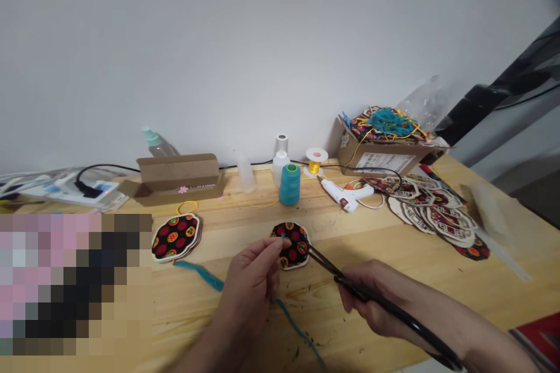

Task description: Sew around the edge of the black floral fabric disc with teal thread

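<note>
Head view | a patterned fabric patch [292, 245] on the wooden table [394, 280] is being pinched at its edge by the left hand [251, 280] | black scissors [350, 285] are being gripped by the right hand [376, 303], tips touching the patch | cardboard box [380, 154] label is being shown, unreadable.

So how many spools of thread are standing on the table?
3: a teal spool, a white spool just behind it, and a small yellow spool to their right. Others may hide in the cardboard box.
</note>
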The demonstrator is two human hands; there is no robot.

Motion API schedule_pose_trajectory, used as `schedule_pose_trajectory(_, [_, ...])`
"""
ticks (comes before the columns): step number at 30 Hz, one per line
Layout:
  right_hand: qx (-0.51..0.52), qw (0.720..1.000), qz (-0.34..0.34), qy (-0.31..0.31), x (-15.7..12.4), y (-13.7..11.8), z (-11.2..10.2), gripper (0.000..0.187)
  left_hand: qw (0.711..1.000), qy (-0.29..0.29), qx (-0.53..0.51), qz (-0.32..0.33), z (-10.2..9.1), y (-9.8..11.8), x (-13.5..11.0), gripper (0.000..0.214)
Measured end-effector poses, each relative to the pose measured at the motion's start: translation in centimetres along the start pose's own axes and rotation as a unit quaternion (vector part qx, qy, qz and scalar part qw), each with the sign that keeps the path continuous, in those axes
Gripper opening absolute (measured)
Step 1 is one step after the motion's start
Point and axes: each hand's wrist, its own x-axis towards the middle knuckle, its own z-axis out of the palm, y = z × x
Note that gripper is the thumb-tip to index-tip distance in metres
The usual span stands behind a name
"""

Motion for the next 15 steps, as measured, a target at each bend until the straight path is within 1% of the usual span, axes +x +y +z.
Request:
schedule_pose_trajectory(1, [-0.004, 1.000, 0.014, -0.017, 0.4, 0.3, -0.1, 0.015, 1.000, 0.000, 0.005, 0.005, 0.0, 0.0, 0.0, 0.020])
schedule_pose_trajectory(2, [-0.011, 0.999, 0.028, -0.019, 0.7, 0.6, -0.2, 0.015, 1.000, -0.001, 0.012, 0.009, 0.0, -0.1, -0.1, 0.020])
schedule_pose_trajectory(6, [-0.033, 0.997, 0.073, 0.006, 1.4, 0.8, -0.3, 0.017, 0.999, -0.001, 0.039, 0.026, -0.1, -0.2, -0.3, 0.021])
schedule_pose_trajectory(8, [-0.032, 0.997, 0.072, -0.005, 1.7, 0.3, -0.3, 0.015, 0.998, -0.005, 0.060, 0.030, -0.1, -0.2, -0.4, 0.021])
schedule_pose_trajectory(10, [-0.043, 0.997, 0.063, -0.011, 2.0, -0.2, -0.3, 0.018, 0.996, -0.014, 0.084, 0.034, -0.2, -0.3, -0.4, 0.022])
schedule_pose_trajectory(13, [-0.071, 0.995, 0.067, 0.003, 2.3, -0.5, -0.3, 0.023, 0.993, -0.023, 0.105, 0.039, -0.1, -0.3, -0.4, 0.023])
schedule_pose_trajectory(15, [-0.073, 0.995, 0.072, 0.017, 2.2, -0.5, -0.2, 0.023, 0.994, -0.020, 0.100, 0.039, -0.1, -0.3, -0.4, 0.023])
